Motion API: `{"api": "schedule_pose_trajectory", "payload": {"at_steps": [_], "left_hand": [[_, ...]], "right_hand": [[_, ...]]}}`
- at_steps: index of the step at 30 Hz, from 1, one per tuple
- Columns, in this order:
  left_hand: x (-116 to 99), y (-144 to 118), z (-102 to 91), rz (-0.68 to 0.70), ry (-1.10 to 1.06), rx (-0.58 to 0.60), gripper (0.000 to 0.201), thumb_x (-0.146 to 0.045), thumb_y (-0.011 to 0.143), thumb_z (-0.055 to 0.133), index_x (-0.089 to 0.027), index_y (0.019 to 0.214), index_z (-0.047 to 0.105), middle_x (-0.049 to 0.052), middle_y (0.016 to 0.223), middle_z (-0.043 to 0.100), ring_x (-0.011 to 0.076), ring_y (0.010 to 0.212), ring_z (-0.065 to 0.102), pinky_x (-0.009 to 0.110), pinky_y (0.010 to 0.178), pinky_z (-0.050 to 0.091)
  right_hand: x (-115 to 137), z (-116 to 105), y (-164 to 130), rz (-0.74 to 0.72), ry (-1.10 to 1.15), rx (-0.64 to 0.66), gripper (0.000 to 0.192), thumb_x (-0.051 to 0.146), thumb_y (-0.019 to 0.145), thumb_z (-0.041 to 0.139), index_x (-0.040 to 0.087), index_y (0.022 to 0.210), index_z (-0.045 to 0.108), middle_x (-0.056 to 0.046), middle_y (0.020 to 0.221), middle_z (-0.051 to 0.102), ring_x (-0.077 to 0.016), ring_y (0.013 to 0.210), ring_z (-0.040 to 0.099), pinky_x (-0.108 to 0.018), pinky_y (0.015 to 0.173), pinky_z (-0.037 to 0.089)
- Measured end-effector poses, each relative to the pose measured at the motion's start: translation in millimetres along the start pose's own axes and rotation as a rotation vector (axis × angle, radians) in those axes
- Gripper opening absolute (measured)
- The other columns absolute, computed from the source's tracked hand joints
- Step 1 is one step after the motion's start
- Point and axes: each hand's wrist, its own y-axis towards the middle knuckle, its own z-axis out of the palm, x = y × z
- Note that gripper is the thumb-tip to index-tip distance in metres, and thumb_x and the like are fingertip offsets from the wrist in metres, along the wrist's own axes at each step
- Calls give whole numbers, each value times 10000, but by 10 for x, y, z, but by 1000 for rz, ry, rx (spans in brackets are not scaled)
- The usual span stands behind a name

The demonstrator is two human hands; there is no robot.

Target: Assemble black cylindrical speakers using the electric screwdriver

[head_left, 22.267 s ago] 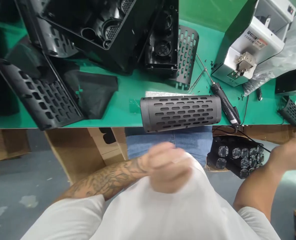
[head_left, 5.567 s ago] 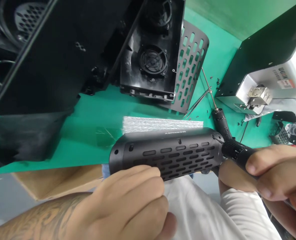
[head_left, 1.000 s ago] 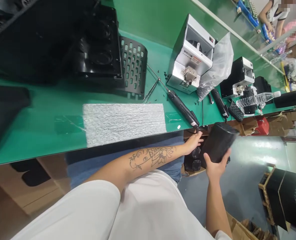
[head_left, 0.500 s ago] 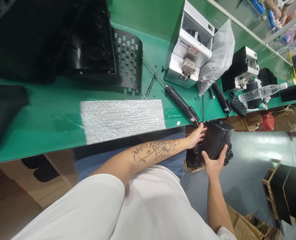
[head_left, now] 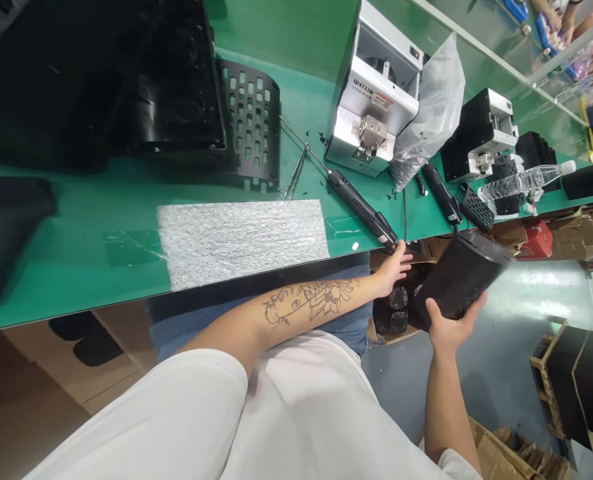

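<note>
The right hand (head_left: 449, 327) grips the near end of a black speaker (head_left: 459, 277), fingers wrapped around the body from below, holding it tilted in the air off the near edge of the green bench (head_left: 76, 220), to the right of the person's lap. The left hand (head_left: 393, 267) reaches across the body with its fingers spread and loose, holding nothing; it hovers just left of the speaker, at the bench edge and right beside the near end of an electric screwdriver (head_left: 361, 210) that lies on the bench. Below both hands, partly hidden by them, a cardboard box of black parts (head_left: 393, 313) sits on the floor.

On the bench left of the hands lies a sheet of bubble wrap (head_left: 243, 237), flat and close to the near edge. Beyond the screwdriver stands a white and silver machine (head_left: 373, 110) with a clear plastic bag (head_left: 433, 120) leaning against its right side. To the far left a curved black perforated grille (head_left: 251, 130) leans against a large black housing (head_left: 171, 80). To the right along the bench lie a second screwdriver (head_left: 439, 193), a second black and white machine (head_left: 481, 133) and a clear water bottle (head_left: 523, 183) on its side. At the far right corner, another person's hands (head_left: 559, 17) work at a separate bench.
</note>
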Motion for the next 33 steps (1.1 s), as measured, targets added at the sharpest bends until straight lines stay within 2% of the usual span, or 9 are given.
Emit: {"api": "schedule_pose_trajectory", "payload": {"at_steps": [2,6,8,12,16,21,27,30,33], "left_hand": [[-9,-1,21,4,-5,-6,786,-805,1062,319,-248,1557,568,103,1740,499,314,1553,524,417,1264,431],[-63,-8,66,-3,-24,15,793,-790,1070,309,-196,1469,651,146,1526,688,307,1423,627,431,1233,466],[-91,-9,73,-5,-30,30,794,-783,1075,292,-188,1421,687,145,1417,745,297,1352,664,426,1202,494],[-109,-10,46,6,-33,41,766,-778,1074,328,-220,1509,621,121,1488,710,280,1370,655,407,1190,505],[-100,-12,6,-4,-14,25,804,-807,1052,347,-266,1627,498,110,1714,525,311,1509,566,432,1244,462],[-96,-8,-7,-11,8,16,825,-818,1039,385,-274,1653,466,116,1736,499,334,1520,555,441,1242,463],[-115,-2,19,-13,-1,41,788,-785,1077,274,-224,1497,634,137,1501,697,299,1351,667,420,1153,530],[-127,-10,2,-4,-3,53,758,-769,1076,329,-234,1547,587,122,1563,660,298,1397,642,419,1184,504],[-127,-16,-30,-4,2,42,797,-796,1041,411,-269,1635,481,112,1708,529,320,1505,561,428,1224,465]], "right_hand": [[-28,98,15,-7,-5,-43,1610,1052,748,562,-23,1772,-60,-300,1734,161,-415,1658,246,-607,1398,246],[-25,265,23,-77,-13,130,1407,1008,678,685,68,1693,431,-259,1609,433,-433,1544,432,-630,1330,371],[-5,259,16,-90,-24,164,1280,936,685,750,116,1642,525,-229,1595,464,-431,1527,449,-648,1291,411],[7,118,2,-76,-10,170,1284,891,708,771,121,1690,466,-212,1630,440,-395,1551,442,-568,1290,451],[4,-7,-5,-43,33,120,1344,880,743,790,132,1757,321,-192,1626,460,-359,1508,512,-528,1311,448],[-9,104,-25,-35,55,-86,1546,1025,787,575,-43,1750,7,-308,1730,146,-399,1667,224,-604,1407,221],[10,210,-13,-101,7,158,1279,943,690,757,108,1633,532,-220,1582,489,-389,1497,501,-573,1333,397],[82,67,-24,-108,16,144,1257,906,725,777,119,1665,500,-208,1606,474,-387,1512,492,-571,1320,418],[124,-64,-33,-114,51,79,1340,902,767,768,113,1753,321,-204,1630,447,-370,1529,485,-569,1338,399]]}}
